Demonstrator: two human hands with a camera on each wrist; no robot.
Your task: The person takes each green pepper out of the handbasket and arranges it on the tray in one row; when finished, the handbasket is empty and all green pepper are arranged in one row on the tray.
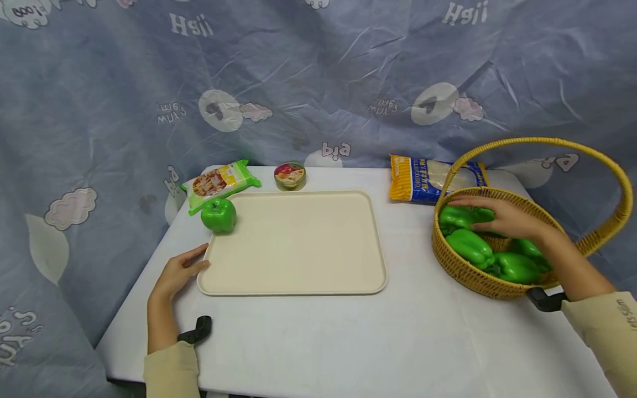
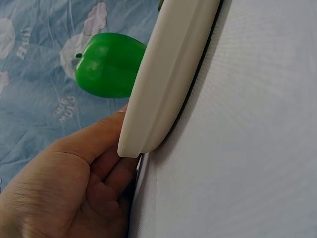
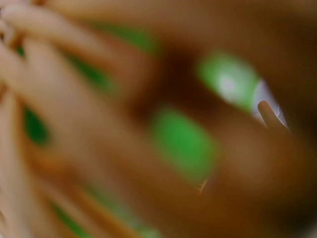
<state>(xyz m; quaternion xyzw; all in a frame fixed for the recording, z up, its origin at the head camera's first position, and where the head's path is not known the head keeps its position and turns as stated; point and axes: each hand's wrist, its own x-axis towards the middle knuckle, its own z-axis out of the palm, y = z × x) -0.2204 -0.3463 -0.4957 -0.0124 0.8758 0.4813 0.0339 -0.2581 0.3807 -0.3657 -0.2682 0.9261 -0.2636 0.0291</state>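
Observation:
The left hand [image 1: 174,276] is at the left edge of a cream tray [image 1: 298,243], holding its rim with thumb and fingers; in the left wrist view some fingers [image 2: 106,178] curl low beside the tray's corner. A green bell pepper [image 1: 219,215] rests at the tray's far left corner. Inside a wicker basket [image 1: 463,282], the right hand [image 1: 502,215] grips a green bell pepper [image 1: 455,216], fingers over its far side and thumb on the near side. Several more green peppers [image 1: 470,247] lie around it. The right wrist view is mostly blurred wicker with green behind.
A green snack bag [image 1: 221,182] lies behind the tray's left corner, with a small round can [image 1: 290,176] to its right. A blue and yellow pasta packet [image 1: 428,178] lies behind the basket. The tall basket handle [image 1: 557,142] arches over the right arm. Patterned cloth hangs behind the table.

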